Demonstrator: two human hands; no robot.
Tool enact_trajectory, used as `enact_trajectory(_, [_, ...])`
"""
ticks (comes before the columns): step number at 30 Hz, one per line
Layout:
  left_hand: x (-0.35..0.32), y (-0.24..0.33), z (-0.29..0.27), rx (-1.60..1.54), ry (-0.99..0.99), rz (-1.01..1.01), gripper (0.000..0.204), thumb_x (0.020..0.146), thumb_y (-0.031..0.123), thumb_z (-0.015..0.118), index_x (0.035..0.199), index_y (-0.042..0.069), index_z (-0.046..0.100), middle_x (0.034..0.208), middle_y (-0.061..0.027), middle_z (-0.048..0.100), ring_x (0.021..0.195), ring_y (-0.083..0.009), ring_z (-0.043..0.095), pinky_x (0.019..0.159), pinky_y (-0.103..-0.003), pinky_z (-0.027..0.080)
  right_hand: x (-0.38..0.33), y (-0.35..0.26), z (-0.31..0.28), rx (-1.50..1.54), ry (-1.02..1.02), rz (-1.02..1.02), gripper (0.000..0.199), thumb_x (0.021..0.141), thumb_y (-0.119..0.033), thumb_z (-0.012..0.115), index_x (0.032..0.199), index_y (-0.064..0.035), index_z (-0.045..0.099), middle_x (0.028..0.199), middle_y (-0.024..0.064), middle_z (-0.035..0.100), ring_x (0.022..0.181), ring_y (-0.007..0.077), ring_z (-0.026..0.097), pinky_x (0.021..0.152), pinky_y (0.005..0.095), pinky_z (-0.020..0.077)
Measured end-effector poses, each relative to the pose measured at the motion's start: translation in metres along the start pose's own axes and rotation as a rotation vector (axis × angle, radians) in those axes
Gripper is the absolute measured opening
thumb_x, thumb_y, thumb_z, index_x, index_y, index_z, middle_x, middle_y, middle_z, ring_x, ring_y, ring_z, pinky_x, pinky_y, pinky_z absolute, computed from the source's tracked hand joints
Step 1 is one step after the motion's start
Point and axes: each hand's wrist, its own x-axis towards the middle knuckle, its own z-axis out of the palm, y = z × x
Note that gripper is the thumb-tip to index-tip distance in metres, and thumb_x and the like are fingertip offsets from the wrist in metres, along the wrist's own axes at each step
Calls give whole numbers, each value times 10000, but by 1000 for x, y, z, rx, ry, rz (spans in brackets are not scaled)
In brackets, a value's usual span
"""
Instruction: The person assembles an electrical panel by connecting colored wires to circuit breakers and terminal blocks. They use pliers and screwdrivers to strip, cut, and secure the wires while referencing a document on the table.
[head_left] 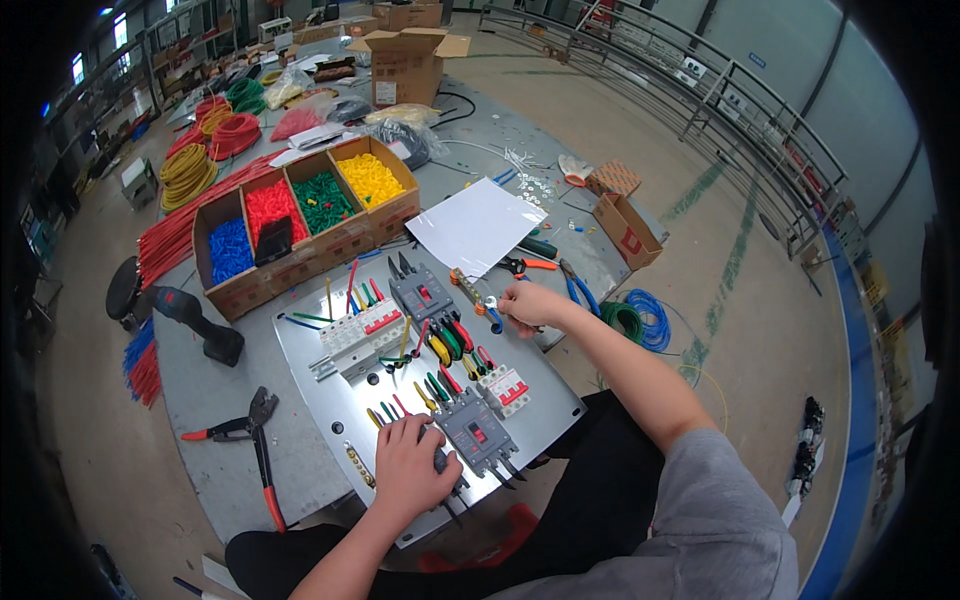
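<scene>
The left hand presses flat beside the dark breaker to keep it from sliding, while the right hand pinches a small tool in its fingertips.

- A wide workshop hall is seen, with a beige concrete floor marked by green streaks.
- A grey metal railing is run along the right side, before a pale wall.
- Daylight is admitted through windows at the upper left.
- A blue floor strip is painted at the right.
</scene>
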Motion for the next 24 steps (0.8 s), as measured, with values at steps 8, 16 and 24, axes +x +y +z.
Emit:
enact_trajectory(8, [1,-2,2,11,8,-3,236,800,249,770,944,78,696,1242,-152,671,1211,-364,614,1079,-494,433,8,-4,3,160,-25,26,242,1088,-204,583,993,10,646,736,88,703,558,190,709,491,345,576])
enact_trajectory(16, [-5,-9,9,-9,-29,47,337,899,332,730,1119,79,696,1352,-171,658,1241,-368,639,1099,-518,468,37,26,-7,-354,254,-163,374,995,-356,680,1036,-5,804,964,190,812,897,348,785,815,487,607])
enact_trajectory(24, [-14,-9,4,-5,-32,7,300,924,320,707,1057,57,655,1248,-131,622,1223,-324,606,1095,-472,443,36,-4,-7,-752,327,-482,390,993,-453,688,1003,-79,795,921,159,782,897,392,737,934,514,483])
